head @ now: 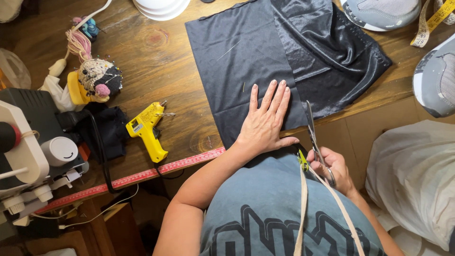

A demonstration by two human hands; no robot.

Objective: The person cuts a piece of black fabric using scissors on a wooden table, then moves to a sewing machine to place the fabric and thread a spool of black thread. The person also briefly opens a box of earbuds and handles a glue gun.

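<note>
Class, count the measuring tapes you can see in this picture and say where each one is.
3: a red tape along the table's near edge, a yellow tape at the top right corner, a beige tape hanging from the person's neck. Others may be hidden.

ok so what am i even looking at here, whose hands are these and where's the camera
There is no machine doing the work: these are a person's two bare hands, filmed by one camera worn on their head and looking down, so you see their arms and grey shirt at the bottom.

The left hand lies flat, fingers spread, on a piece of dark fabric spread over a wooden table. The right hand holds a pair of scissors at the table's near edge, with the blades pointing into the cloth just beside the left hand.

Also on the table: a yellow glue gun, a pincushion stuck with pins, and a red measuring tape along the near edge. Part of a sewing machine shows at far left.
</note>
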